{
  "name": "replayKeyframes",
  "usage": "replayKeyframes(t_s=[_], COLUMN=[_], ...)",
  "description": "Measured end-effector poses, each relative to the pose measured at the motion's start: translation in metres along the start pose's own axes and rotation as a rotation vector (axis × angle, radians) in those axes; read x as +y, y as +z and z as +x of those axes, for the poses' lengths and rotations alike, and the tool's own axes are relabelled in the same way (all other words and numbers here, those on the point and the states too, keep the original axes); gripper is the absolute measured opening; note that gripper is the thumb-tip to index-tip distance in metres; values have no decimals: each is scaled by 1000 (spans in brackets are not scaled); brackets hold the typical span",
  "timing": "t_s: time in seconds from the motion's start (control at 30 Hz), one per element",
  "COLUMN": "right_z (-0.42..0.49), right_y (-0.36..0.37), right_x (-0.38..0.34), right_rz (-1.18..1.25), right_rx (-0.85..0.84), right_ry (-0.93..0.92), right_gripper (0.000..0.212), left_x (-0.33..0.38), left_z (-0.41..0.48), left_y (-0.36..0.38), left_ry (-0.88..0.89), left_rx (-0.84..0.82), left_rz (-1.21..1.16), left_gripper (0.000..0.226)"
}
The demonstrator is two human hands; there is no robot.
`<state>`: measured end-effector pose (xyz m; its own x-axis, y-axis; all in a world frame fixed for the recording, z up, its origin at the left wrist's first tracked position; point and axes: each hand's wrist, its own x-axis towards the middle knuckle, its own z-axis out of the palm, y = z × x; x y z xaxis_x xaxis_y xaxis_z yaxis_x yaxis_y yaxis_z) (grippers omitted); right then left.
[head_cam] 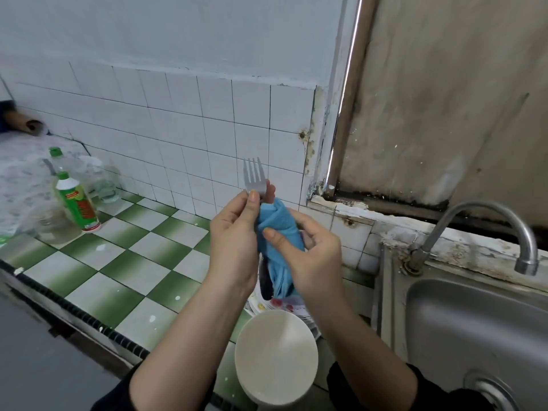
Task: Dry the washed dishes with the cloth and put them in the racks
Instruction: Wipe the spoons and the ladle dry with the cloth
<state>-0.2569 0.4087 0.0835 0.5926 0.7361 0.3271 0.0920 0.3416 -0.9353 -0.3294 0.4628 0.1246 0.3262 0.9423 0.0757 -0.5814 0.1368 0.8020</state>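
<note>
Well left of both hands a green-capped white plastic bottle (65,185) bears a green-and-red label (79,207) too blurred to read, while the left hand (234,241) pinches the neck of the silver metal fork (254,178), upright with tines up, and the right hand (314,256), just lower, grips the blue cloth (280,229) wrapped round its handle.

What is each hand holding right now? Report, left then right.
Left hand: closed, pinching the fork below its tines.
Right hand: closed, gripping the cloth wrapped round the fork.
</note>
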Motion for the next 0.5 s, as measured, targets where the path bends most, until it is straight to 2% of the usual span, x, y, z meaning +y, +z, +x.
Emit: replayKeyframes(t_s=[0.13, 0.2, 0.27, 0.4, 0.5], right_z=[-7, -5, -5, -20, -26], right_y=[8, 6, 2, -4, -2], right_x=[5, 4, -1, -5, -9], right_rz=[-17, -68, -120, -171, -152], right_rx=[3, -48, -134, -282, -236], right_ry=[-4, 3, 24, 56, 52], right_gripper=[40, 31, 34, 45, 48], left_x=[-5, -2, 8, 39, 43], left_z=[-10, -5, 9, 37, 36], left_y=[5, 3, 0, -7, -6], left_ry=[26, -14, -61, 65, 106], left_rx=[41, 50, 50, 18, 2], left_rz=[-3, -11, -76, -183, -172], left_gripper=[25, 25, 26, 27, 26])
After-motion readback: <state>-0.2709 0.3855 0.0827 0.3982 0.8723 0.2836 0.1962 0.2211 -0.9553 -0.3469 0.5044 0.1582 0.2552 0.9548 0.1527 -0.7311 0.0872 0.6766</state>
